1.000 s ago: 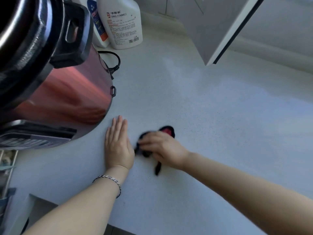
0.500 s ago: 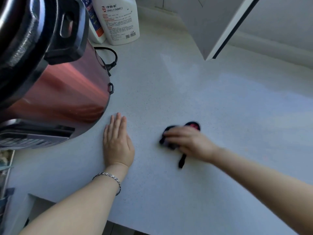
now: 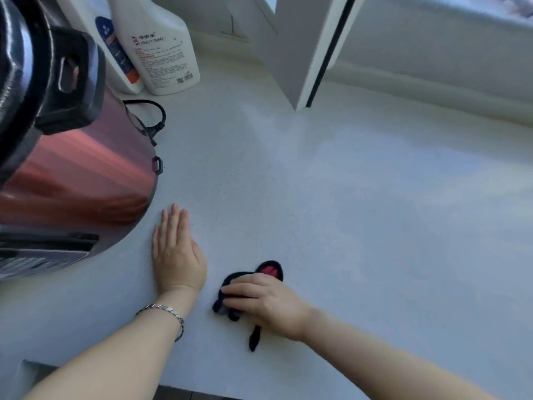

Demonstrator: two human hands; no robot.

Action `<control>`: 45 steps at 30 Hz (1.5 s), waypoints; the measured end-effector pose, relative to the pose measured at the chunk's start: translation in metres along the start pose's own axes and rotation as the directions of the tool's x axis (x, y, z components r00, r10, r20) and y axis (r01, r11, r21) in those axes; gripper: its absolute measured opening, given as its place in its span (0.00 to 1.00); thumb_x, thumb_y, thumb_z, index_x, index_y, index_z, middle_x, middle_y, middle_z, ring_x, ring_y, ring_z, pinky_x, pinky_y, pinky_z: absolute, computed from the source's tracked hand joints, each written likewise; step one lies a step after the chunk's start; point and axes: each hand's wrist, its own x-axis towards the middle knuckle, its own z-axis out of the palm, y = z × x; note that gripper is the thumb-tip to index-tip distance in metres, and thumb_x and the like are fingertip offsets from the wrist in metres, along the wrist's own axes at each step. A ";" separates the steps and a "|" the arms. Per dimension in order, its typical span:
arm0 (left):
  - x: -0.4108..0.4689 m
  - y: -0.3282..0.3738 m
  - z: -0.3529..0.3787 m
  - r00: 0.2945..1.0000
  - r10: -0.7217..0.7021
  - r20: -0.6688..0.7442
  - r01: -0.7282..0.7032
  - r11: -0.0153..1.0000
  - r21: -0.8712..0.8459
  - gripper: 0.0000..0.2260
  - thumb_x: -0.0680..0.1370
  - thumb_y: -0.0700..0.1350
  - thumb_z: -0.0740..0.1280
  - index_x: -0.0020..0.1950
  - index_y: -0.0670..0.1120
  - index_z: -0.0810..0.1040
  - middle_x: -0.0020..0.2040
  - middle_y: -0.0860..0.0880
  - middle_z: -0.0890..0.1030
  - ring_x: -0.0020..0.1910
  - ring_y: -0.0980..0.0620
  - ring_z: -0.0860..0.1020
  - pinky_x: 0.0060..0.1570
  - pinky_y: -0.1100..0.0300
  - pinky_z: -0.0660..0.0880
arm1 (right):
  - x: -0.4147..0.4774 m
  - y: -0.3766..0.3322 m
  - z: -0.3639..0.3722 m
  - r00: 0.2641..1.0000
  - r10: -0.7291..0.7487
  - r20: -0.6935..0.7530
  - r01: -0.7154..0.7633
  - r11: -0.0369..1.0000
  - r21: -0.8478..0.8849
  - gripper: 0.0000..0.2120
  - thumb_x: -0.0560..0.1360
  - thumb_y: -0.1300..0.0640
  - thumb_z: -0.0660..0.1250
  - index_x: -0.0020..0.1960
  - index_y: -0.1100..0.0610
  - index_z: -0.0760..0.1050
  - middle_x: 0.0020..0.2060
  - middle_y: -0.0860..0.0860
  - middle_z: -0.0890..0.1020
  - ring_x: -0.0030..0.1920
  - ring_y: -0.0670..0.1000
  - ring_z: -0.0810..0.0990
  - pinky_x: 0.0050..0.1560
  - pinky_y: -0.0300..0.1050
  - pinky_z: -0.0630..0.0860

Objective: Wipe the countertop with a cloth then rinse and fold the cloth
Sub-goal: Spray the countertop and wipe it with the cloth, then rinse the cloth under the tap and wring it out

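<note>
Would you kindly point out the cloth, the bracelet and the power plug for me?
cloth (image 3: 271, 269): head view, on its red patch beyond the right hand.
bracelet (image 3: 161, 308): head view, on the links across the left wrist.
power plug (image 3: 158, 127): head view, on the plug's black body.

A red cooker (image 3: 72, 174) is seen at left, its black cord (image 3: 157, 122) beside 2 white bottles (image 3: 161, 50) behind.

The pale, finely speckled desk (image 3: 360, 215) carries a copper-coloured cooker (image 3: 78, 180) at the left, its black cord (image 3: 157, 122) lying beside it. Behind it stand two white bottles (image 3: 161, 50), touching. Near the front edge, the left hand (image 3: 176, 255) rests flat on the surface, and the right hand (image 3: 268, 304) presses a dark cloth (image 3: 253, 287) with a pink patch onto it.
</note>
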 end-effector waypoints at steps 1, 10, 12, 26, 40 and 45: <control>0.000 0.002 -0.001 1.000 -0.008 0.014 0.008 1.000 0.003 0.24 0.73 0.41 0.49 0.65 0.35 0.69 0.67 0.35 0.70 0.67 0.37 0.68 0.67 0.48 0.58 | -0.011 0.015 -0.014 0.999 -0.020 0.036 0.020 1.000 -0.011 0.21 0.80 0.55 0.47 0.54 0.61 0.78 0.56 0.57 0.81 0.59 0.53 0.71 0.62 0.43 0.66; 0.001 0.040 -0.018 0.973 -0.061 0.224 0.041 0.995 0.090 0.26 0.64 0.27 0.64 0.63 0.33 0.70 0.65 0.29 0.69 0.63 0.28 0.67 0.62 0.35 0.63 | -0.140 0.088 -0.133 0.386 0.849 -0.360 -0.847 0.481 0.227 0.22 0.68 0.73 0.59 0.60 0.61 0.75 0.61 0.56 0.75 0.63 0.58 0.71 0.61 0.36 0.60; 0.002 0.072 -0.022 0.946 0.062 0.317 -0.071 0.997 0.016 0.24 0.65 0.28 0.63 0.62 0.34 0.71 0.63 0.31 0.71 0.61 0.30 0.70 0.61 0.39 0.67 | -0.154 0.077 -0.147 0.220 0.933 -0.284 -0.863 0.322 0.390 0.23 0.68 0.72 0.59 0.59 0.58 0.75 0.56 0.53 0.77 0.60 0.55 0.73 0.57 0.39 0.64; -0.136 0.466 -0.030 0.399 0.580 0.710 -0.088 0.795 -0.600 0.21 0.73 0.55 0.66 0.64 0.56 0.65 0.56 0.57 0.73 0.52 0.59 0.75 0.46 0.62 0.74 | -0.377 0.014 -0.275 0.105 0.941 -0.321 -0.522 0.327 0.788 0.17 0.69 0.64 0.67 0.56 0.53 0.72 0.51 0.49 0.78 0.50 0.49 0.79 0.50 0.38 0.74; -0.335 0.789 0.048 0.427 0.671 0.606 -0.124 0.708 -0.696 0.05 0.74 0.43 0.64 0.41 0.41 0.74 0.41 0.42 0.81 0.42 0.43 0.80 0.47 0.48 0.77 | -0.723 0.029 -0.369 0.053 0.921 -0.385 -0.610 0.335 0.718 0.19 0.66 0.59 0.74 0.53 0.54 0.70 0.45 0.48 0.75 0.49 0.50 0.78 0.44 0.30 0.72; -0.342 0.859 0.078 0.443 0.694 0.568 -0.161 0.685 -0.711 0.07 0.74 0.44 0.63 0.38 0.43 0.70 0.33 0.48 0.74 0.34 0.49 0.74 0.40 0.49 0.78 | -0.781 0.071 -0.397 -0.002 0.932 -0.362 -0.648 0.275 0.710 0.17 0.68 0.60 0.71 0.55 0.56 0.72 0.47 0.52 0.76 0.50 0.49 0.76 0.55 0.40 0.73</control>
